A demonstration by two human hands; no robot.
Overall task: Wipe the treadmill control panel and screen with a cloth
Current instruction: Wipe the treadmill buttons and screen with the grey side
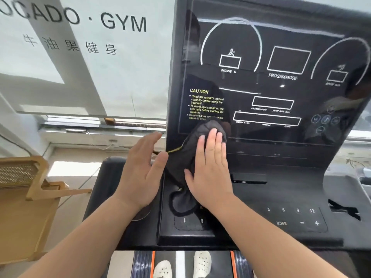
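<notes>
The treadmill's black glossy screen (271, 81) rises upright, with white dial outlines and yellow caution text. Below it lies the matte control panel (281, 199) with number and mode buttons. A dark grey cloth (180, 157) with a yellow seam drapes from the screen's lower left corner down onto the panel. My right hand (210, 169) lies flat on the cloth with its fingers straight, pressing it against the console. My left hand (140, 173) hovers open just left of the cloth at the console's left edge, its thumb near the fabric.
A wooden rack (26, 197) with a woven top stands at the left. A window blind (80, 57) with gym lettering hangs behind. The treadmill belt (180, 263) and two white shoes (202, 261) show at the bottom edge.
</notes>
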